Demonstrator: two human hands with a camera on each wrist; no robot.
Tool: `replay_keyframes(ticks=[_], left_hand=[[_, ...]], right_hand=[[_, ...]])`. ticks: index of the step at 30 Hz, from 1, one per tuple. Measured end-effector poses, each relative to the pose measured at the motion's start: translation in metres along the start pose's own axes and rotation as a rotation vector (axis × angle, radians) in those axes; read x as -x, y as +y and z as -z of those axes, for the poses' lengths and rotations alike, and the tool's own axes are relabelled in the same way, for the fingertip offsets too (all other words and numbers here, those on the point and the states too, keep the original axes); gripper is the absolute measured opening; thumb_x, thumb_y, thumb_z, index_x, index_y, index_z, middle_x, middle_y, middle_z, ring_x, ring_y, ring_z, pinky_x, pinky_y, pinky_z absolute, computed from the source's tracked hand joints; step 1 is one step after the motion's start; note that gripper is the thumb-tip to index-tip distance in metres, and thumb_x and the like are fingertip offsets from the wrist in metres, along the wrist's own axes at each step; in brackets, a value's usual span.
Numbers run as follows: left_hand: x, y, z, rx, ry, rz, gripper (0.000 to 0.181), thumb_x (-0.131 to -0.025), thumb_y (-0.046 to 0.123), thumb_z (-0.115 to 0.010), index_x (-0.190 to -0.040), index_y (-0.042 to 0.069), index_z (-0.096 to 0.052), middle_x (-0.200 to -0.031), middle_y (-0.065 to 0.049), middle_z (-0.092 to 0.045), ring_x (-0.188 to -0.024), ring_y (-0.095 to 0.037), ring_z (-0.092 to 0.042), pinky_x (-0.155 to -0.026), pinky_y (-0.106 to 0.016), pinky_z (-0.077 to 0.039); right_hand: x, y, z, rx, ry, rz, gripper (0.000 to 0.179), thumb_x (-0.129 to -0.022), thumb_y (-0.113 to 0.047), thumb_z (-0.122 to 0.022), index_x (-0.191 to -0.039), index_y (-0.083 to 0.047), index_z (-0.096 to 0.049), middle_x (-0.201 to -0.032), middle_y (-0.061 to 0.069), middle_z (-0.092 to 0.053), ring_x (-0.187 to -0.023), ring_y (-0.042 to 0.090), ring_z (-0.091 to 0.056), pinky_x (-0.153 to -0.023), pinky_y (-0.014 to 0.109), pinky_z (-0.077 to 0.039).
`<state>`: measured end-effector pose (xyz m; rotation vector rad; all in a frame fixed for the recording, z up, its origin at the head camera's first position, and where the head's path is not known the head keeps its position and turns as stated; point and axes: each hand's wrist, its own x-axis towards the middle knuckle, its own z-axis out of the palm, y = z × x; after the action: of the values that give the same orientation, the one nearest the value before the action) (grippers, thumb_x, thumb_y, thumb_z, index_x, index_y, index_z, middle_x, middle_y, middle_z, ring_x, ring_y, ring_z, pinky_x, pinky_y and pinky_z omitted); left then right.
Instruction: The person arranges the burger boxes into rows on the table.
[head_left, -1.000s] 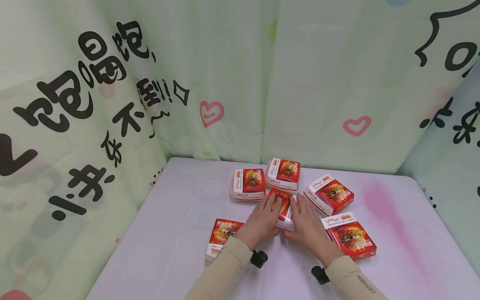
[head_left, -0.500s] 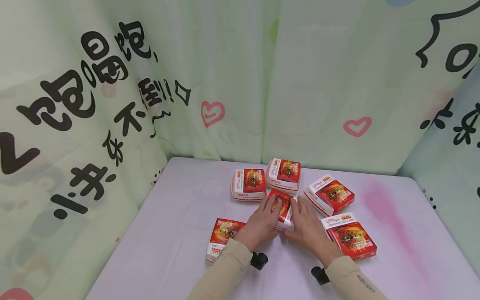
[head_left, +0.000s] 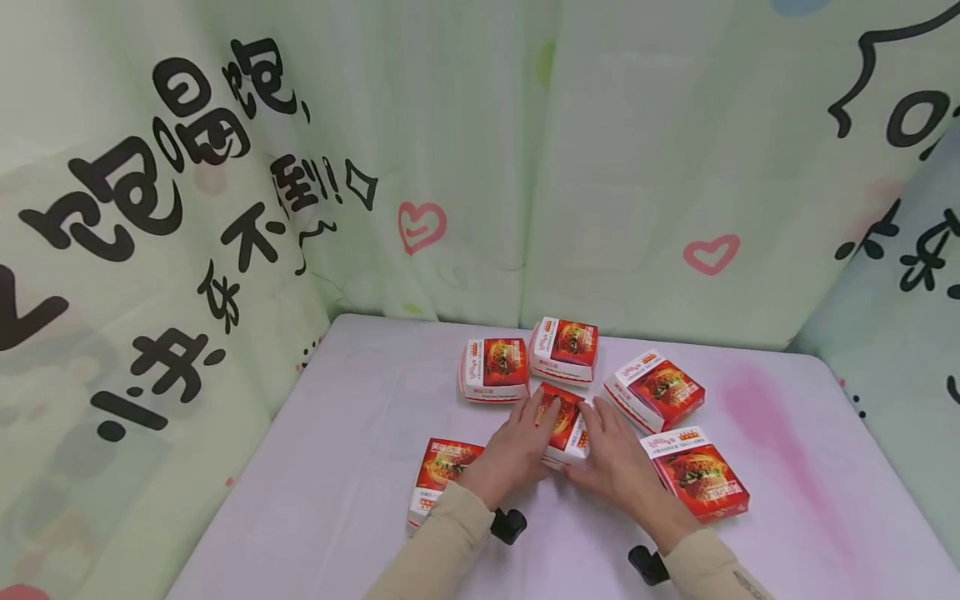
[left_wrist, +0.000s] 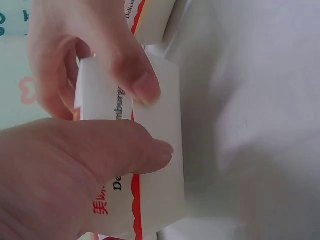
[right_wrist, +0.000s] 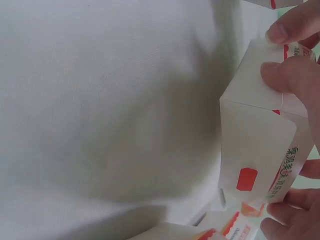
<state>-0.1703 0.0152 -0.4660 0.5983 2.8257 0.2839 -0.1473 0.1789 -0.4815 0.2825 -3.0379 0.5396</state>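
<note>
A red and white cardboard burger box lies between both hands in the head view. My left hand grips its left side and my right hand its right side. Both thumbs press on the white front face of the burger box in the left wrist view. Seen from the right wrist, the right fingers reach round one end of the box, which has a small red patch. The lid appears closed. The box looks slightly tilted; whether it touches the table is unclear.
Behind stand two similar boxes, a left one and a right one. Two more, an upper box and a lower box, lie to the right. Another box is partly covered by the left forearm. Curtains surround the white-covered table.
Both hands have drawn the burger box slightly towards the person, away from the boxes behind it. The right forearm has swung a little outward. The other boxes have stayed put.
</note>
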Motion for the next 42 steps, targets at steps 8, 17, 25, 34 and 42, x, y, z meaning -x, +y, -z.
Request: replay_keyframes(ticks=[8,17,25,34,42], left_hand=[[-0.001,0.005,0.002,0.014,-0.007,-0.013,0.103,-0.080,0.033,-0.082,-0.159,0.029,-0.017,-0.167,0.001,-0.011,-0.153,-0.024,-0.019,-0.110,-0.035,-0.046],[0.009,0.012,0.006,-0.056,0.046,-0.066,0.105,-0.077,0.036,-0.084,-0.158,0.029,-0.018,-0.164,0.002,-0.016,-0.149,-0.022,-0.024,-0.103,-0.030,-0.051],[0.020,0.009,0.009,-0.111,0.111,-0.158,0.100,-0.079,0.040,-0.082,-0.158,0.026,-0.022,-0.164,0.000,-0.019,-0.148,-0.022,-0.026,-0.097,-0.026,-0.054],[0.026,0.003,0.009,-0.139,0.114,-0.211,0.099,-0.080,0.041,-0.081,-0.158,0.025,-0.022,-0.164,0.000,-0.018,-0.148,-0.021,-0.028,-0.102,-0.028,-0.051],[0.030,0.001,0.008,-0.159,0.154,-0.162,0.097,-0.078,0.043,-0.083,-0.156,0.030,-0.027,-0.160,-0.002,-0.029,-0.138,-0.025,-0.040,-0.104,-0.036,-0.050]], right_hand=[[0.012,-0.002,0.009,-0.034,0.036,0.012,0.093,-0.071,-0.035,-0.087,-0.144,0.001,-0.041,-0.151,0.027,-0.036,-0.140,0.045,-0.034,-0.109,0.064,-0.038],[0.028,-0.007,0.016,0.008,0.094,0.042,0.094,-0.069,-0.040,-0.087,-0.142,-0.001,-0.043,-0.150,0.026,-0.038,-0.137,0.044,-0.038,-0.104,0.063,-0.043],[0.038,-0.009,0.019,0.000,0.127,0.059,0.093,-0.068,-0.041,-0.088,-0.141,-0.003,-0.045,-0.148,0.026,-0.037,-0.133,0.043,-0.040,-0.099,0.061,-0.049],[0.048,-0.006,0.022,-0.074,0.038,0.018,0.098,-0.068,-0.047,-0.088,-0.147,-0.013,-0.041,-0.148,0.022,-0.034,-0.130,0.043,-0.043,-0.095,0.062,-0.051],[0.058,-0.003,0.020,-0.127,0.039,0.040,0.098,-0.066,-0.043,-0.090,-0.147,-0.014,-0.041,-0.147,0.020,-0.030,-0.127,0.041,-0.046,-0.094,0.059,-0.053]])
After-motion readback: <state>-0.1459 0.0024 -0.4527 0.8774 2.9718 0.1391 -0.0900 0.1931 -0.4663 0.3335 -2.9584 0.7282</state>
